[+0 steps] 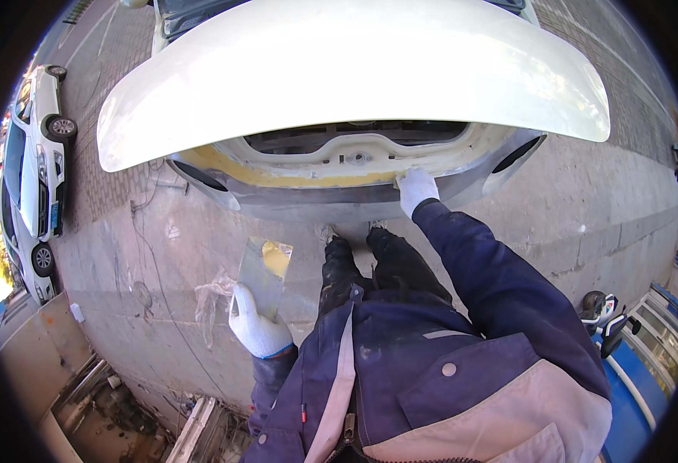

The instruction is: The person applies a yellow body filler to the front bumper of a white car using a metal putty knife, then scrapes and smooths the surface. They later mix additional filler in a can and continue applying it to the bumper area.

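My left hand (259,324), in a white knit glove, grips a flat grey mixing board (262,278) low on the left. A patch of yellow filler paste (276,258) lies near the board's upper corner. Clear crumpled plastic film (211,302) hangs beside that hand. My right hand (417,189), gloved too, is closed at the rear edge of a car body (331,202). A small tan flat piece (398,182) shows at its fingertips; most of it is hidden. Yellow filler (277,179) runs along the edge, left of this hand. The white trunk lid (354,69) stands raised above.
A white car (34,170) is parked at the far left. Cables (154,255) lie on the concrete ground (524,224). Assorted scrap (115,405) fills the lower left. Blue and white objects (625,386) stand at the right. My feet (328,233) are close to the bumper.
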### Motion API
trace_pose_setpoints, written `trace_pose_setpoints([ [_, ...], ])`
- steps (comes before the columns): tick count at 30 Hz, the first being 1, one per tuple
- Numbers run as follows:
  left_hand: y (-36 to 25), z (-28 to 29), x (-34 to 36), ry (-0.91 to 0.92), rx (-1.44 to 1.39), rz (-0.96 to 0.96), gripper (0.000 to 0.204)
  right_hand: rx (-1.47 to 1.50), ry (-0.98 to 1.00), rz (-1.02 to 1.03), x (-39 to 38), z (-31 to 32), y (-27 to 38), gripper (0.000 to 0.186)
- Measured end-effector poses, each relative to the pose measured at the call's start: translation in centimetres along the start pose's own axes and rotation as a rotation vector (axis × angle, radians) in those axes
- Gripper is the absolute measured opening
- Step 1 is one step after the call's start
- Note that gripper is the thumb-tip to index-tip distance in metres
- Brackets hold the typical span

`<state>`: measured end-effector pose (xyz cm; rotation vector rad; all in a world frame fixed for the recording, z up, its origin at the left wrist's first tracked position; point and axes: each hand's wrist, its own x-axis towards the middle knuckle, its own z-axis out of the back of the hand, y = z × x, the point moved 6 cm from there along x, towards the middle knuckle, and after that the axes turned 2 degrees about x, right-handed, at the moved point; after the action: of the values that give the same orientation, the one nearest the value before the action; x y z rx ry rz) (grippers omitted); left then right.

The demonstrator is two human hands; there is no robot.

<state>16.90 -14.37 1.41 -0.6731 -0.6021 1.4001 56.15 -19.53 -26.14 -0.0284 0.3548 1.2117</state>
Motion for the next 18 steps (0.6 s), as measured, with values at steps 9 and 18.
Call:
trace_pose_setpoints([
  [9, 3.3, -0.4, 0.0, -0.086, -0.448, 0.38, 0.051, 0.017, 0.087, -0.035, 0.1, 2.0, -1.7, 0.026],
  [18, 0.7, 0.8, 0.1, -0.096, -0.324, 0.282, 0.031, -0.075, 0.05, -0.008, 1.3, -1.9, -0.2, 0.03],
])
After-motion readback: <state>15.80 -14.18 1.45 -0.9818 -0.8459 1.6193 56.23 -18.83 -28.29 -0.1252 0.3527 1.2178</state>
